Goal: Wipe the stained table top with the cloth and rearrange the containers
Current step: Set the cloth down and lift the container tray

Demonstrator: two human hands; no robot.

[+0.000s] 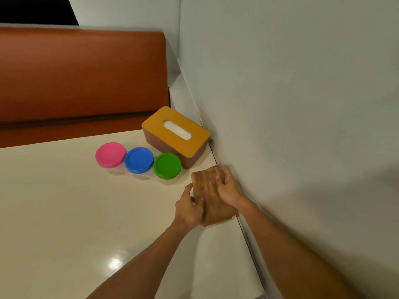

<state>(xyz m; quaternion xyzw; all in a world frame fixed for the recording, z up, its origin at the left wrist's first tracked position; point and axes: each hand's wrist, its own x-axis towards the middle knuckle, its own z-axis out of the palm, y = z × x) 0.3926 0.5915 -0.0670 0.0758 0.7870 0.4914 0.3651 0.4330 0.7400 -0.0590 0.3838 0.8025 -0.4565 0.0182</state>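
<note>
A folded brown cloth (208,190) lies on the cream table top (64,212) against the right wall. My left hand (190,208) grips its near left edge, fingers curled over it. My right hand (228,188) lies on top of the cloth with its fingers bent into the fabric. Just beyond the cloth stand three clear containers in a row on a clear tray, with a pink lid (110,154), a blue lid (138,160) and a green lid (167,165).
A brown tissue box with an orange lid (176,132) stands askew in the far right corner, behind the containers. A pale wall (291,104) runs along the table's right edge. An orange-brown bench seat (82,78) lies beyond the far edge.
</note>
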